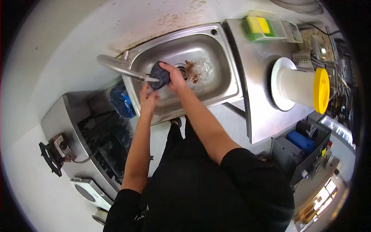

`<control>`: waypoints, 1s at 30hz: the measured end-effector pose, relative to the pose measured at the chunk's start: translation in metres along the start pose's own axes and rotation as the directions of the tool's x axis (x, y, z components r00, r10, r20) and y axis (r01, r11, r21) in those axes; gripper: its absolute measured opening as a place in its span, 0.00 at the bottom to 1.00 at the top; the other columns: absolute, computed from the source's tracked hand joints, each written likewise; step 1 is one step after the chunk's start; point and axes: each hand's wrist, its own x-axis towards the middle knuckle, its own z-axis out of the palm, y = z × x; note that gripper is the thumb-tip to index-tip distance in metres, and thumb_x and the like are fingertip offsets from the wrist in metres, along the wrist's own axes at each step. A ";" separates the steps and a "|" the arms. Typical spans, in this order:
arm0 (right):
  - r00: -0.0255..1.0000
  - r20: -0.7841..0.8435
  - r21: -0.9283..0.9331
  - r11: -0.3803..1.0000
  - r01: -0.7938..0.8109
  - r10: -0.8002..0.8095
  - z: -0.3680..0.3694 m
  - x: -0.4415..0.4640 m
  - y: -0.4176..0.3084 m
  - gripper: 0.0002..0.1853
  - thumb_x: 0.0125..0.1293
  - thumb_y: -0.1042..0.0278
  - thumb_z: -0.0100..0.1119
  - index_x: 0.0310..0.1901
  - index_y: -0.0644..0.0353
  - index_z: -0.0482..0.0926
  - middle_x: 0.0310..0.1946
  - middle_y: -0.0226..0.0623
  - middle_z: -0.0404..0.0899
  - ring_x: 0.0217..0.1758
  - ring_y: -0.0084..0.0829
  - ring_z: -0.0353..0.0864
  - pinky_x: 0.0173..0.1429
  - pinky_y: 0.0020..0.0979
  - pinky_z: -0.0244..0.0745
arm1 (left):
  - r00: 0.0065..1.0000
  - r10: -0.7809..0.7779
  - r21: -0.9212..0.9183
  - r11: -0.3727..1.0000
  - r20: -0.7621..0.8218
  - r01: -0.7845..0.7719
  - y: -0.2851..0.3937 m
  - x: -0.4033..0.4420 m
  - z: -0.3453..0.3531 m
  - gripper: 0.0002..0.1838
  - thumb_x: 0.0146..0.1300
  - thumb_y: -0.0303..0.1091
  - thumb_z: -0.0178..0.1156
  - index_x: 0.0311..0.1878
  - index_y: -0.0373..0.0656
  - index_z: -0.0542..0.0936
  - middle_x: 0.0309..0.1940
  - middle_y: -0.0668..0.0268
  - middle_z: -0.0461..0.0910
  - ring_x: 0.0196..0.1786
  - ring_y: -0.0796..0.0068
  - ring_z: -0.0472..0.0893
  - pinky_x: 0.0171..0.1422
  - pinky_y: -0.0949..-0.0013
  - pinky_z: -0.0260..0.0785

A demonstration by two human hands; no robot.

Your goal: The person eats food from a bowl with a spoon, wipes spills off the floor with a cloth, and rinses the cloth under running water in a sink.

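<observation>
Over the left part of the steel sink, my right hand grips a crumpled dark grey cloth, thumb on top. The faucet reaches across from the left, its spout tip in front of the cloth. My left hand, slightly blurred, is just below the cloth with its fingers apart. Whether its fingertips touch the cloth I cannot tell. Brown wet scraps lie beside the drain, and a clear crumpled, plastic-looking patch is right of them.
Right of the sink, a steel counter holds a white container with a yellow rim, a white plate and a clear bin with yellow and green sponges. A lined trash bin stands left of the sink. A grey crate is lower right.
</observation>
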 end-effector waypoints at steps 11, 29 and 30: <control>0.998 0.019 -0.163 0.984 0.068 -0.065 -0.032 -0.017 0.015 0.10 0.59 0.68 0.60 0.42 0.61 0.77 0.44 0.37 0.79 0.45 0.31 0.78 0.53 0.31 0.73 | 0.883 -0.465 -0.904 0.346 0.067 0.251 -0.044 0.050 0.094 0.14 0.65 0.40 0.52 0.45 0.39 0.75 0.42 0.61 0.79 0.41 0.65 0.80 0.45 0.63 0.73; 0.735 -0.318 -0.947 -0.231 -0.222 0.599 0.030 0.014 0.002 0.17 0.61 0.59 0.59 0.44 0.65 0.80 0.23 0.27 0.71 0.25 0.21 0.67 0.31 0.23 0.67 | 0.533 0.572 0.287 0.467 0.624 -0.836 0.018 -0.020 0.056 0.21 0.53 0.56 0.59 0.26 0.46 0.81 0.25 0.65 0.78 0.37 0.62 0.77 0.49 0.59 0.65; 0.750 -0.298 -0.942 -0.311 -0.130 0.590 0.021 0.021 0.010 0.15 0.61 0.59 0.59 0.41 0.63 0.81 0.24 0.30 0.73 0.26 0.23 0.70 0.32 0.26 0.69 | 0.533 0.572 0.287 0.467 0.623 -0.836 0.002 -0.019 0.068 0.21 0.53 0.56 0.59 0.26 0.46 0.81 0.25 0.65 0.78 0.37 0.62 0.77 0.49 0.59 0.65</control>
